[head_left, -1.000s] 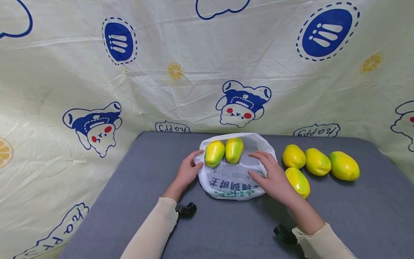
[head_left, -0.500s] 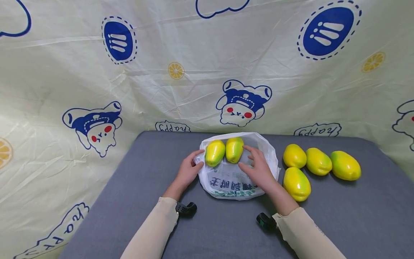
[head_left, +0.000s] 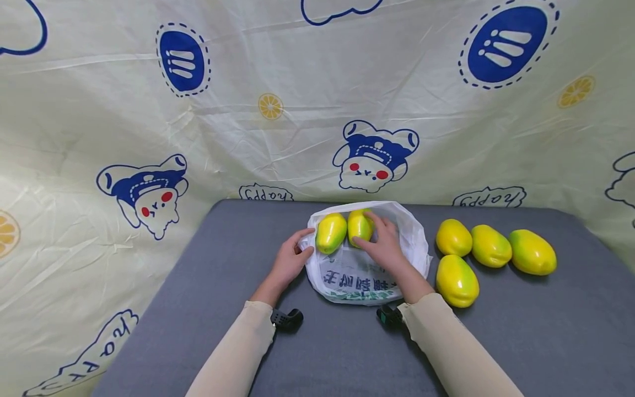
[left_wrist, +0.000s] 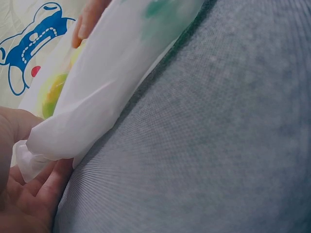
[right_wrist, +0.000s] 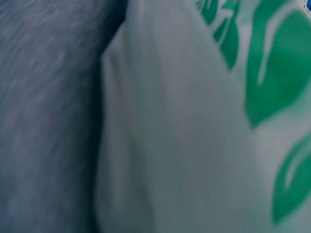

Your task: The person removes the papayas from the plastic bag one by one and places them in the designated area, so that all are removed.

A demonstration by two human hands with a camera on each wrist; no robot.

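A white plastic bag (head_left: 414, 242) with dark lettering and green print lies with its mouth open on the grey table. Inside it are two yellow-green mangoes, the left mango (head_left: 331, 234) and the right mango (head_left: 358, 225). My left hand (head_left: 288, 260) holds the bag's left rim; in the left wrist view, the thumb and fingers of that left hand (left_wrist: 34, 194) have the white plastic between them. Reaching into the bag, my right hand (head_left: 388, 248) grips the right mango, thumb at its near end and fingers over its right side. The right wrist view shows only the bag (right_wrist: 189, 126) and grey cloth.
Several more mangoes sit right of the bag: one mango (head_left: 457, 281) nearer me, and a row behind it with a middle mango (head_left: 491, 246) and a right-end mango (head_left: 533, 252). A printed curtain (head_left: 223, 143) hangs along the table's (head_left: 238, 231) back edge.
My right hand has moved left and farther into the bag, from the bag's right side onto the right mango, and has taken hold of it. My left hand stays at the rim.
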